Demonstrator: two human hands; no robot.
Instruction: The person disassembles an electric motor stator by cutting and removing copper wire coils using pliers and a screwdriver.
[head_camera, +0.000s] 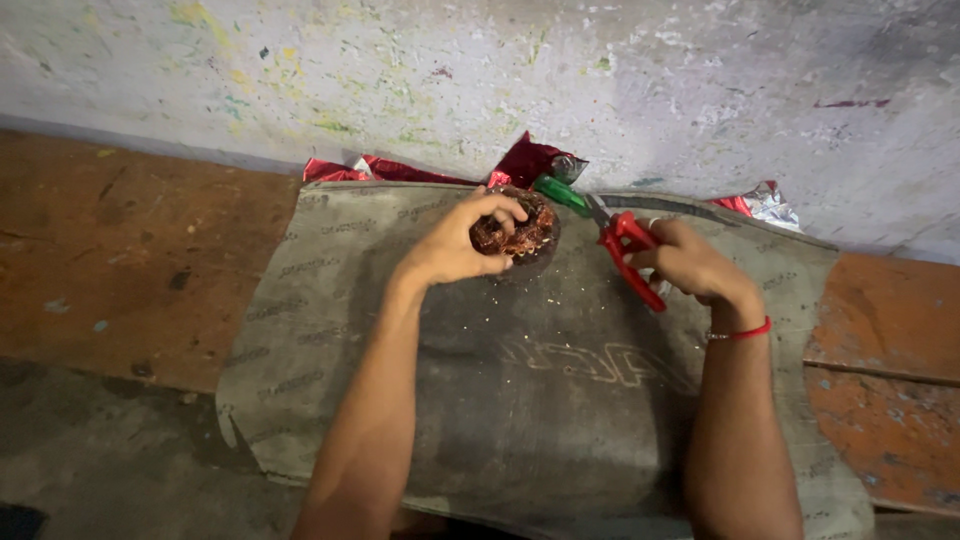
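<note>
The left hand (455, 245) curls its fingers over the round copper winding (520, 232) at upper centre; the right hand (690, 262) grips red-handled pliers (628, 250) just beside it

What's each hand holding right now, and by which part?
The left hand grips a round copper-wound coil by its top and near side. The right hand holds red-handled pliers by the handles, jaws toward the coil.
</note>
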